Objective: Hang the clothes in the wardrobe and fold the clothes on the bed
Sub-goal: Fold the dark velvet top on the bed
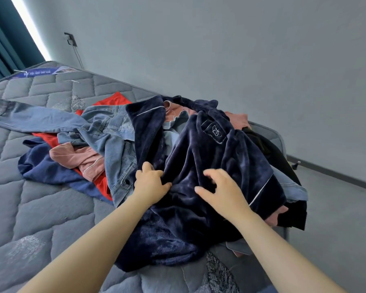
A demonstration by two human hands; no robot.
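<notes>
My L hand [151,183] grips a fold of dark navy velvet robe [209,149] atop clothes pile [106,132], grey quilted mattress [40,208]; R hand [222,192] spread, fingertips on robe.

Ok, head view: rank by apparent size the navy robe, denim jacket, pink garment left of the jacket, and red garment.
1. navy robe, largest, though nearest the camera.
2. denim jacket.
3. pink garment and red garment: both mostly buried, and their visible patches look alike, so unranked.
</notes>
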